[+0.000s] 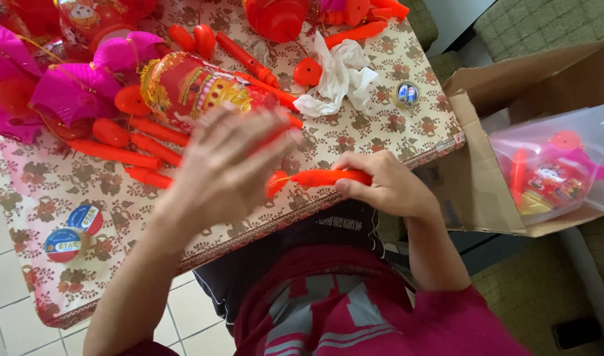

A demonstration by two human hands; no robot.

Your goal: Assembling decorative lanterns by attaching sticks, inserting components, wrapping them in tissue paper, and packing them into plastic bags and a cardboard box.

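Right hand [381, 184]: closed around the long orange plastic handle stick [321, 177], near the bench's [45, 178] six-o'clock edge.
Left hand [226, 165]: blurred, fingers spread, holding nothing visible.
Lantern: red-and-gold cylindrical paper lantern [196, 89] at eleven o'clock of the stick.
Advice: steady the stick level, I'd judge.

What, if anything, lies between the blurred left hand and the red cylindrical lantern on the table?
Nothing visible does. The left hand hovers just in front of the red lantern, partly covering it, while the right hand holds an orange stick off to the side.
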